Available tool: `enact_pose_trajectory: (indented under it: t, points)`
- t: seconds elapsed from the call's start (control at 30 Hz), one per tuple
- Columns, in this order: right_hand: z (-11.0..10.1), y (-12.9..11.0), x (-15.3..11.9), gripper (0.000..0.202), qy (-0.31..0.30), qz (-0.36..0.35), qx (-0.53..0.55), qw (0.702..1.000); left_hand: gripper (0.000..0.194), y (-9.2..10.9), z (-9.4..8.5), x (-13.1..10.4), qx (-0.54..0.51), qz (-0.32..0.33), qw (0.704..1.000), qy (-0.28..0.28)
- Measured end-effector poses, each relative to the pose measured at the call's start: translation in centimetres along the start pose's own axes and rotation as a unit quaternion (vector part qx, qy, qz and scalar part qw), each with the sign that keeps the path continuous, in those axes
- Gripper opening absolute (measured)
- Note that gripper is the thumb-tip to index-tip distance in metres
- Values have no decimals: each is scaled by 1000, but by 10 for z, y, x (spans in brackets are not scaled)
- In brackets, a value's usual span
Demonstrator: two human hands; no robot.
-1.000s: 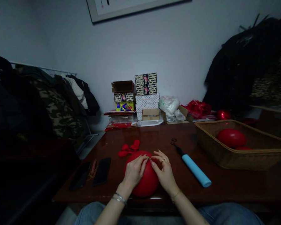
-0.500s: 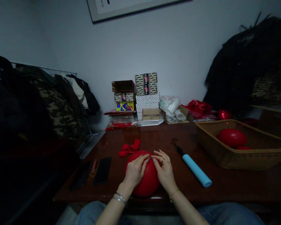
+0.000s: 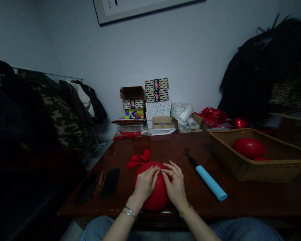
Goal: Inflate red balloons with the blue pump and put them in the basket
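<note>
One red balloon, inflated, on table. Left hand and right hand: fingertips pinched closed at its top, gripped part too small to tell. Blue pump, right.

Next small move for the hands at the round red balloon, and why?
I'd ease the right hand's fingers slightly aside, left hand staying put. Both hands' fingertips meet near the top of the round red balloon, so whatever is between them is too small and covered to judge. A small gap would probably show whether it's closed.
</note>
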State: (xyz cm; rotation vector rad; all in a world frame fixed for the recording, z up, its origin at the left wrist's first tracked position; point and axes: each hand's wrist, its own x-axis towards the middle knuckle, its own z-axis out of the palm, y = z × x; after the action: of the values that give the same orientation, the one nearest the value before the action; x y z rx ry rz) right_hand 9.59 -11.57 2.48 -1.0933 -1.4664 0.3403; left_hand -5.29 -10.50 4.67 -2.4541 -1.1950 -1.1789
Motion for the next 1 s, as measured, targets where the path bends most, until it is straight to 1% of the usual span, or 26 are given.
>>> enact_pose_trajectory:
  t: [0.13, 0.23, 0.33, 0.47, 0.53, 0.6, 0.67, 0.7, 0.77, 0.83, 0.87, 0.93, 1.0]
  points:
    - [-1, 5, 2, 15, -24, 68, 119, 990, 19, -1, 0, 0, -6, -14, 1000, -18]
    - [-2, 12, 4, 15, -50, 91, 174, 979, 19, -1, -1, 1, -11, -32, 999, -34]
    - [-4, 14, 4, 15, -73, 91, 192, 974, 19, -1, -1, 1, -19, -48, 998, -44]
    - [-8, 9, 7, 13, -114, 78, 217, 966, 20, 1, -1, 0, -26, -54, 997, -57]
    - [-10, 5, 10, 14, -125, 67, 225, 964, 20, 3, -2, 0, -23, -54, 996, -68]
    - [-11, 2, 14, 18, -124, 45, 212, 968, 19, 5, -3, 1, -18, -58, 995, -80]
    - [-11, 1, 17, 24, -106, 8, 171, 980, 19, 7, -5, 3, -24, -60, 994, -90]
    - [-10, 1, 18, 26, -84, -15, 140, 986, 19, 8, -6, 3, -31, -59, 993, -92]
    - [-9, 2, 19, 27, -16, -59, 71, 996, 20, 9, -7, 4, -45, -55, 993, -95]
    - [-5, 4, 17, 27, 52, -89, 16, 995, 20, 11, -7, 4, -54, -50, 993, -97]
    - [-3, 5, 16, 27, 75, -94, 0, 993, 20, 11, -6, 5, -57, -47, 992, -98]
    - [1, 7, 14, 27, 102, -83, -16, 991, 21, 13, -5, 4, -59, -38, 993, -100]
    - [6, 8, 13, 29, 101, -51, -23, 993, 20, 14, -4, 4, -54, -30, 993, -98]
